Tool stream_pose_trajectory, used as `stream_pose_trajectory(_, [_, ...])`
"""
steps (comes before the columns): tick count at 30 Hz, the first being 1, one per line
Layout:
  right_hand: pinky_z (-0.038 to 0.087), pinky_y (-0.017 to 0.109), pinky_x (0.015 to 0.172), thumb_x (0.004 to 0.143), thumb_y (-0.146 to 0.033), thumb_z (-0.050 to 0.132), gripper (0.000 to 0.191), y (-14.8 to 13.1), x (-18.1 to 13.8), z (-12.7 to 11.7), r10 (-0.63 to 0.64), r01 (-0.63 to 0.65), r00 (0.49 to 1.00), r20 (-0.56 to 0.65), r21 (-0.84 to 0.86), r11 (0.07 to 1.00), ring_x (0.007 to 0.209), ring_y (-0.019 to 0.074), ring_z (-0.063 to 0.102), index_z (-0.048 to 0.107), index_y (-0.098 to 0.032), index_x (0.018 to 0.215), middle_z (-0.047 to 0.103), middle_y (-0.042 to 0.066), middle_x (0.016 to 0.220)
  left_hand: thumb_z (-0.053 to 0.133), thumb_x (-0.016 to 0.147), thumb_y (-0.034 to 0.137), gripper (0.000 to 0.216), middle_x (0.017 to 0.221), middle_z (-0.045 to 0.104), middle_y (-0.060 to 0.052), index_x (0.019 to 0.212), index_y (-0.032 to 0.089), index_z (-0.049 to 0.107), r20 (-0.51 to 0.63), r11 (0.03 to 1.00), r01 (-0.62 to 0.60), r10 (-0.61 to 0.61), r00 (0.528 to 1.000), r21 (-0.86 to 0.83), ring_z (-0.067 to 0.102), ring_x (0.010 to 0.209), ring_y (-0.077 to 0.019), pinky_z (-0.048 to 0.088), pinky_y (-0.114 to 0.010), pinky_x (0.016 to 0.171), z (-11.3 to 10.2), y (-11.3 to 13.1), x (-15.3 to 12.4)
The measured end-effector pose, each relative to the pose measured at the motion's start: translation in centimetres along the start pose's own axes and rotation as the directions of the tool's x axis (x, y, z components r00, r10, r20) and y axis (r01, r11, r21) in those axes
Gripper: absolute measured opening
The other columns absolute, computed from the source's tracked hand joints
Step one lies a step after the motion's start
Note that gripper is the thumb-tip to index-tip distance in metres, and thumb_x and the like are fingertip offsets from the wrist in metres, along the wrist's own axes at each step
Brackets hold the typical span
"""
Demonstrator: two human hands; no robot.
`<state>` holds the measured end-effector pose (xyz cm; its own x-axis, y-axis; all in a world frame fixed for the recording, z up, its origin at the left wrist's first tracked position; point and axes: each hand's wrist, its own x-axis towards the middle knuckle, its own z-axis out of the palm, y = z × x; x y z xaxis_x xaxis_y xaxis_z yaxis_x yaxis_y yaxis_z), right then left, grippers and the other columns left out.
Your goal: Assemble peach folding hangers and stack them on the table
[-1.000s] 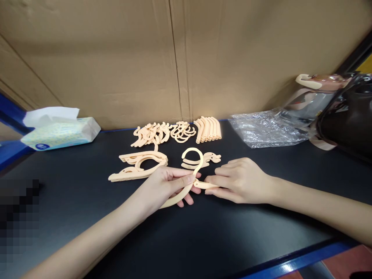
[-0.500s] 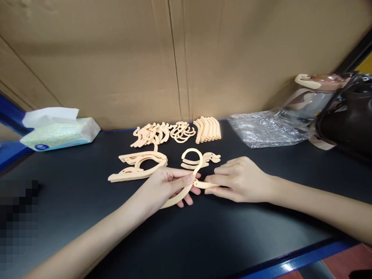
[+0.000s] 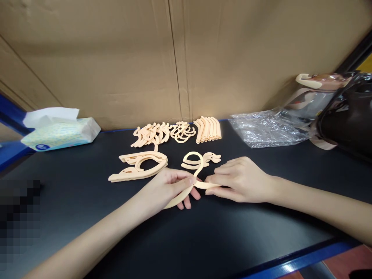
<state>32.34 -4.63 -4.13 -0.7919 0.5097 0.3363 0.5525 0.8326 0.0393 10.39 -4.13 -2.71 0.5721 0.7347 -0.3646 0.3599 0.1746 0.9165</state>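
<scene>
Along the back of the black desk (image 3: 87,217), against a brown cardboard wall (image 3: 116,66), three groups of peach plastic parts lie in a row: notched arms (image 3: 149,134), loose hooks (image 3: 182,132) and a packed bundle of curved bars (image 3: 208,129). Nearer, a stack of finished folding hangers (image 3: 138,165) lies left of centre, with a small pile of parts (image 3: 210,158) to its right, just behind the hands. A tissue pack (image 3: 59,131) rests at far left; crumpled clear plastic (image 3: 263,129), a lidded clear jug (image 3: 312,97) and a dark bag (image 3: 347,120) occupy the right rear. A blue edge strip (image 3: 290,259) borders the desk in front. Nothing lies between the viewer and the hands.

At centre, just above the desk, is a part-built hanger (image 3: 194,174), peach like the rest: its round hook loop stands up at the top, a thin curved arm sweeps down to the left, and a short arm extends right from the joint.

Left hand (image 3: 167,188): reaching in from lower left, thumb pressed along the top of the long arm, fingers curled beneath it, closed on the piece. Right hand (image 3: 240,179): entering from the right, knuckles up, fingertips pinching the short arm beside the joint. The two hands nearly meet at that joint.
</scene>
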Motion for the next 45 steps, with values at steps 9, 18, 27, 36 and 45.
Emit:
stream_pose_trajectory(9, [0.031,0.025,0.059,0.096,-0.035,0.038,0.032,-0.3,0.2,0.0,-0.074,0.073,0.997,-0.025,-0.016,0.997,0.062,0.0100,0.052,0.064,-0.018,0.092,0.060,-0.001,0.067,0.055,0.079,0.045,0.034,0.079,0.065,-0.005,0.075,0.012,0.060,-0.025,0.997,0.039,-0.041,0.999,-0.069,0.061,0.056,-0.0107,0.047,-0.019,0.050,0.1,0.0,-0.1])
stream_pose_trajectory(18, [0.027,0.026,0.052,0.094,-0.032,0.042,0.030,-1.0,0.2,-0.1,-0.080,0.065,0.990,-0.112,-0.128,0.990,0.055,0.0098,0.045,0.064,-0.016,0.082,0.054,-0.002,0.062,0.054,0.079,0.038,0.027,0.065,0.061,-0.001,0.069,0.013,0.056,-0.102,0.994,0.038,-0.049,0.994,-0.106,0.058,0.047,-0.0107,0.046,-0.020,0.044,0.5,0.3,-0.1])
stream_pose_trajectory(27, [0.029,0.026,0.054,0.095,-0.033,0.040,0.030,-0.6,0.4,-0.1,-0.095,0.080,0.990,-0.106,-0.138,0.987,0.057,0.0100,0.047,0.064,-0.017,0.087,0.056,-0.001,0.063,0.052,0.082,0.039,0.028,0.069,0.062,-0.002,0.073,0.013,0.057,-0.050,0.999,-0.024,0.021,0.999,-0.043,0.058,0.050,-0.0098,0.048,-0.019,0.046,0.2,0.0,-0.1])
stream_pose_trajectory(36, [0.039,0.025,0.073,0.091,-0.031,0.048,0.018,-0.7,0.5,-0.2,0.046,-0.034,0.991,-0.123,0.102,0.994,0.086,0.0139,0.056,0.061,-0.018,0.096,0.064,0.003,0.092,0.054,0.082,0.041,0.030,0.075,0.063,-0.003,0.091,0.014,0.063,-0.142,0.997,-0.027,0.018,0.990,-0.066,0.065,0.066,-0.0163,0.055,-0.024,0.054,0.8,0.2,-0.3])
stream_pose_trajectory(45, [0.039,0.022,0.064,0.083,-0.032,0.061,0.019,-2.5,0.8,-0.3,0.290,-0.236,0.950,-0.118,0.340,0.910,0.073,0.0111,0.054,0.050,-0.018,0.077,0.060,0.000,0.079,0.058,0.081,0.035,0.025,0.087,0.064,-0.004,0.093,0.016,0.067,-0.201,0.981,-0.073,0.036,0.979,-0.180,0.062,0.076,-0.0163,0.059,-0.028,0.061,2.2,0.8,-0.5])
